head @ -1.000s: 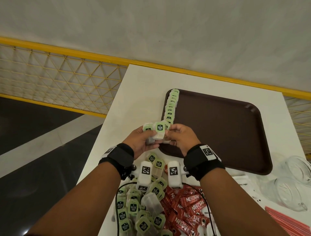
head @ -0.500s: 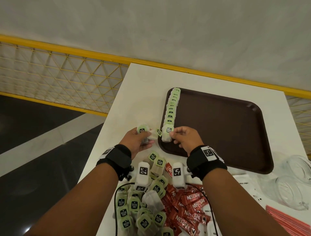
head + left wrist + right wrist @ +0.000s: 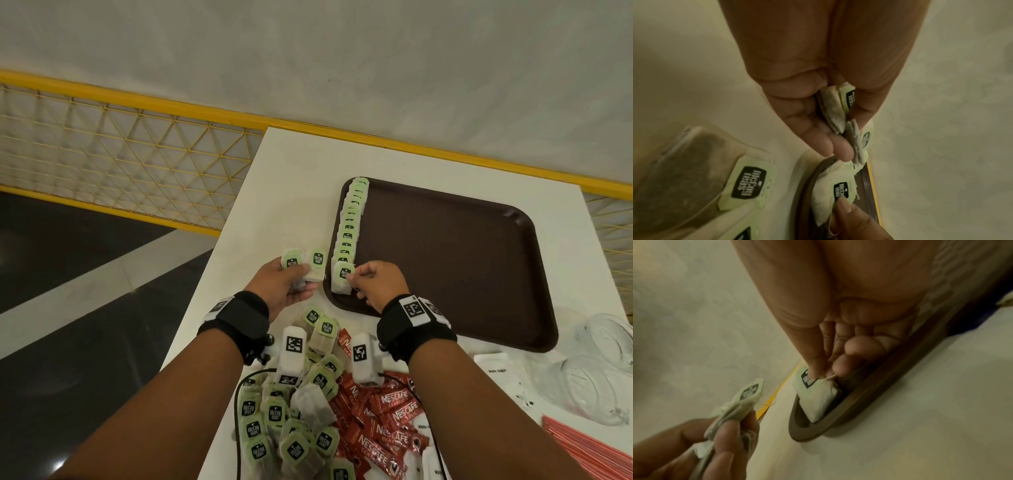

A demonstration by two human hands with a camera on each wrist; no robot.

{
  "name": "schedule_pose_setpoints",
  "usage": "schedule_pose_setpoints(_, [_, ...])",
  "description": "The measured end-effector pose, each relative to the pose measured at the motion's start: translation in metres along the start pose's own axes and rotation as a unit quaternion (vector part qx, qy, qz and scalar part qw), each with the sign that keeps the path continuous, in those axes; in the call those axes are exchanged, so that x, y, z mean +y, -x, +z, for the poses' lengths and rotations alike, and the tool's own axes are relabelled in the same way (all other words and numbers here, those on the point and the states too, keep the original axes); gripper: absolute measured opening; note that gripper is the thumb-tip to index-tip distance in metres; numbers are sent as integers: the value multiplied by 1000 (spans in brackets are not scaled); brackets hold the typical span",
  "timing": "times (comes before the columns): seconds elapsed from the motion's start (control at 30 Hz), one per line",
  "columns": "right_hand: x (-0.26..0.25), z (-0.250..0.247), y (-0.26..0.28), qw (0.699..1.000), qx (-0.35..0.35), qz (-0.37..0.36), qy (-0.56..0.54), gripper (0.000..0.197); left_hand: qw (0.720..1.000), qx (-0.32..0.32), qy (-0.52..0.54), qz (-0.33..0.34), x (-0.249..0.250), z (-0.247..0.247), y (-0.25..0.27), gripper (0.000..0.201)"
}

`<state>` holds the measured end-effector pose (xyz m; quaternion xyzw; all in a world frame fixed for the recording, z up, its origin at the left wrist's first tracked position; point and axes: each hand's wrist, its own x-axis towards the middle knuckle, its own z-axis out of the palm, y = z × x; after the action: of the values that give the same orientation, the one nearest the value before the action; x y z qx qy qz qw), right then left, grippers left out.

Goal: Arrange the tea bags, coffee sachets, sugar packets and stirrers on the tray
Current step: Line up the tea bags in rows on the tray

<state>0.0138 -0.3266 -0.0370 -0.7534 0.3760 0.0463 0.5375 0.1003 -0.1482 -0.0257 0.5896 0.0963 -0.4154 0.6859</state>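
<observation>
A brown tray [image 3: 452, 260] lies on the white table [image 3: 298, 178]. Along its left rim runs a row of green-tagged tea bags [image 3: 352, 219]. My right hand [image 3: 371, 282] pinches the nearest tea bag [image 3: 343, 281] [image 3: 818, 395] of that row at its tag, the bag resting on the tray's near left corner. My left hand [image 3: 284, 284] holds two tea bags [image 3: 305, 262] [image 3: 838, 110] over the table, just left of the tray. A heap of tea bags [image 3: 291, 421] and red coffee sachets [image 3: 387, 414] lies near me, with white sugar packets [image 3: 496, 370] to the right.
Clear glass jars [image 3: 596, 370] lie on their sides at the table's right edge. Red stirrers [image 3: 589, 445] lie at the lower right. A yellow mesh railing [image 3: 120, 154] runs behind and left of the table, and the table's left edge drops to a dark floor.
My hands have drawn apart. The right hand took one tea bag from the left hand's bunch and brought it down onto the near end of the row on the tray.
</observation>
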Motion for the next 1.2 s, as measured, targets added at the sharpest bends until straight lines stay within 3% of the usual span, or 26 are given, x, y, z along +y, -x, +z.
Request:
schedule_pose_setpoints(0.37, [-4, 3, -7, 989, 69, -12, 129, 27, 999, -33, -23, 4, -4, 2, 4, 34])
schedule_pose_setpoints(0.47, [-17, -1, 2, 996, 40, -44, 71, 29, 999, -40, -20, 6, -3, 5, 5, 33])
schedule_pose_setpoints(0.6, [-35, 1, 19, 991, -89, -23, -100, 31, 998, -55, -22, 14, -3, 9, 6, 33])
schedule_pose_setpoints(0.8, [-24, 0, 18, 981, -80, -22, -173, 12, 997, -63, -33, 5, -2, 15, 8, 34])
schedule_pose_setpoints(1.0, [-7, -12, 19, 992, -68, 6, -108, 18, 999, -38, -13, -2, -1, 11, 8, 28])
schedule_pose_setpoints(1.2, [0, -4, 16, 999, -46, -8, 19, 10, 999, -27, 4, -18, 0, 8, 9, 32])
